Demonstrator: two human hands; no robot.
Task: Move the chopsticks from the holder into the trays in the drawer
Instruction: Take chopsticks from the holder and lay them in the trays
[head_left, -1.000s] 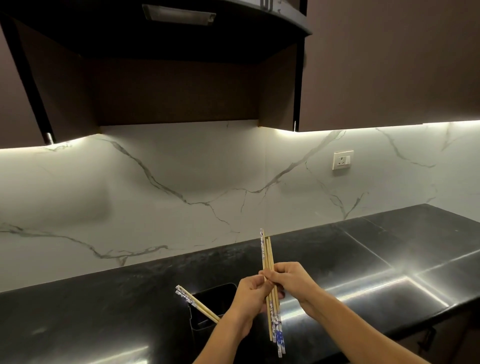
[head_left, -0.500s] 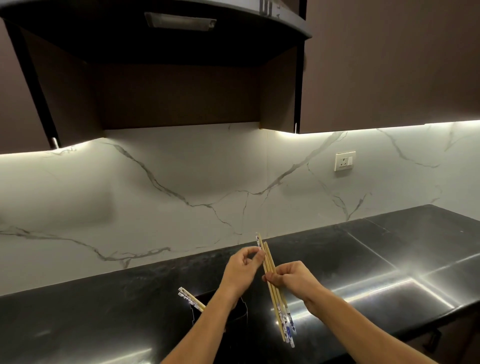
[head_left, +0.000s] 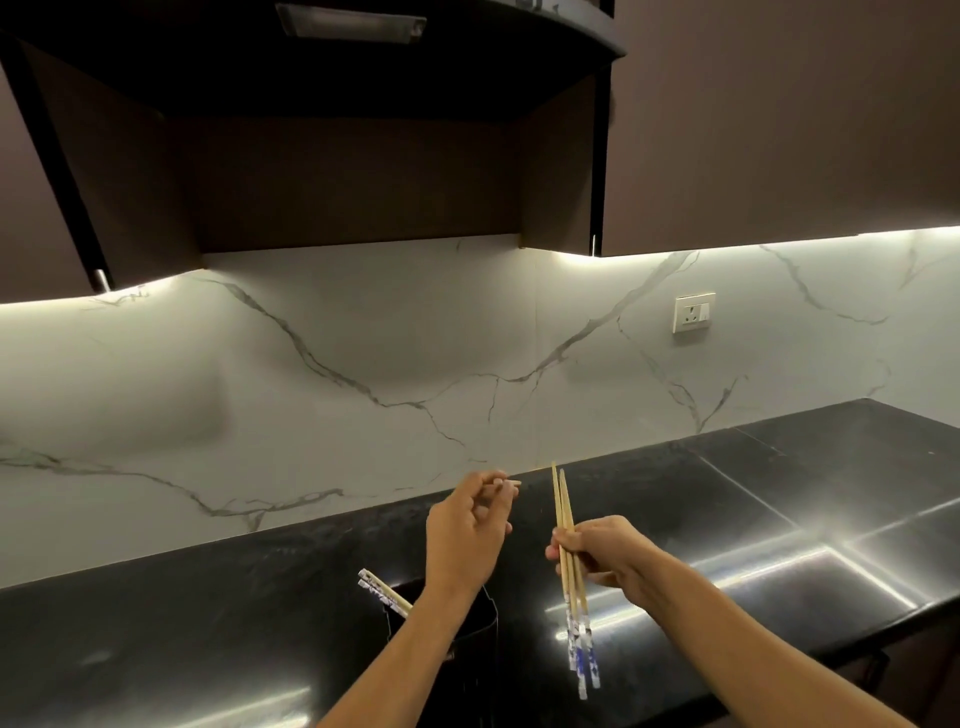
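Note:
My right hand (head_left: 608, 561) grips a small bundle of wooden chopsticks (head_left: 569, 571), thin tips up and blue-and-white patterned ends down. My left hand (head_left: 467, 530) is a little to its left, fingers pinched on one chopstick (head_left: 513, 483) of which only a short end shows past the fingertips. Below my left wrist stands the black holder (head_left: 480, 629), partly hidden by my forearm. More patterned chopsticks (head_left: 384, 592) lean out of the holder to the left. The drawer and its trays are out of view.
The holder stands on a glossy black countertop (head_left: 779, 519) that runs right into a corner. Behind it is a white marble backsplash (head_left: 363, 364) with a wall socket (head_left: 693, 312). Dark upper cabinets and a hood (head_left: 353, 23) hang overhead.
My left hand has pulled away to the left from the bundle with one chopstick pinched in it. My right hand has kept the others and tilted them slightly.

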